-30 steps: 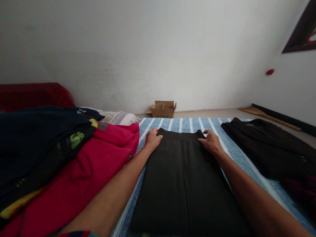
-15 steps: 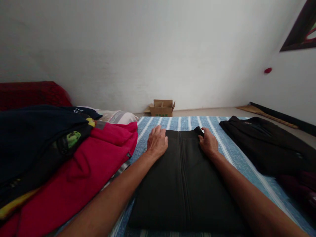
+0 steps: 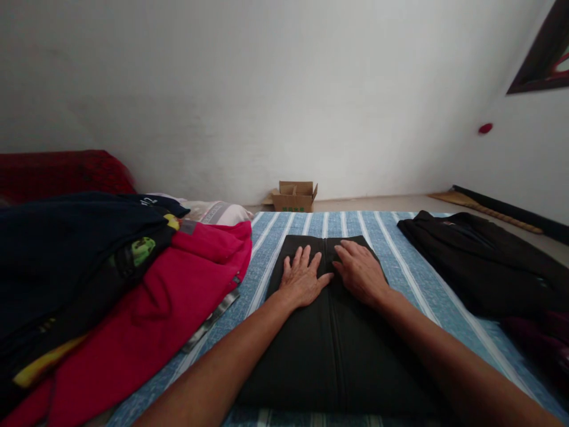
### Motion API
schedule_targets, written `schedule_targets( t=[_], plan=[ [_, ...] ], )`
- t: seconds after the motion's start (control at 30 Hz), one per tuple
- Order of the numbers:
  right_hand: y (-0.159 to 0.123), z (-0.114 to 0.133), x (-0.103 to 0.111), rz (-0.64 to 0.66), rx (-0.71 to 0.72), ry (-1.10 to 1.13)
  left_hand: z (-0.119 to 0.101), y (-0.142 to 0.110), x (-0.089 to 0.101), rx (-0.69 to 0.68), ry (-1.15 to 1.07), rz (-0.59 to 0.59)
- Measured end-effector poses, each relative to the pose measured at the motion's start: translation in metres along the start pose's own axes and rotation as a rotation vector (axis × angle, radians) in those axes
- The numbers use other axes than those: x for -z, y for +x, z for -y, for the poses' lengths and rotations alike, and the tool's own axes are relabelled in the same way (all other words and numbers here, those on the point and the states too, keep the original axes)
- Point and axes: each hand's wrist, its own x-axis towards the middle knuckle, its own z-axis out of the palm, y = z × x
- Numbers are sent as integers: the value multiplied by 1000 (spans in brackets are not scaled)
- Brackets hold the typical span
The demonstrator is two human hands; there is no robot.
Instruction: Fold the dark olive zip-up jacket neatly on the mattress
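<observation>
A dark garment with a zip down its middle, seemingly a jacket (image 3: 306, 350), lies folded into a flat rectangle in front of me. My left hand (image 3: 304, 277) rests palm down on its upper left part, fingers spread and the thumb reaching the zip. On the other side of the zip, my right hand (image 3: 361, 271) lies on the upper right part with its fingers stretched out and slightly bent. Neither hand grips the cloth. The jacket's lower right area is partly hidden by my right forearm.
Blue-and-white striped cloth (image 3: 400, 267) covers the surface beneath. To the left are a pink garment (image 3: 195, 279) and dark navy clothes (image 3: 80, 237) in a heap. Folded black clothing (image 3: 480, 261) lies at right, near a dark purple garment (image 3: 540, 338). A cardboard box (image 3: 293, 201) stands by the wall.
Both hands have left the jacket's far corners and come inward and nearer, now flat on its top. The far right collar corner that stuck up now lies flatter.
</observation>
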Motion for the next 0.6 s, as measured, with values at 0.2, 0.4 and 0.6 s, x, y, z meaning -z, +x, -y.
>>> schedule_targets(
  t=[0.2, 0.4, 0.6],
  plan=[
    [-12, 5, -20, 232, -73, 99, -3, -1, 3, 58, -6, 4],
    [-14, 3, -19, 281, -169, 105, -1, -1, 1, 59, -12, 9],
    [-12, 5, -17, 310, -213, 104, 0, -2, -1, 30, -24, -22]
  ],
)
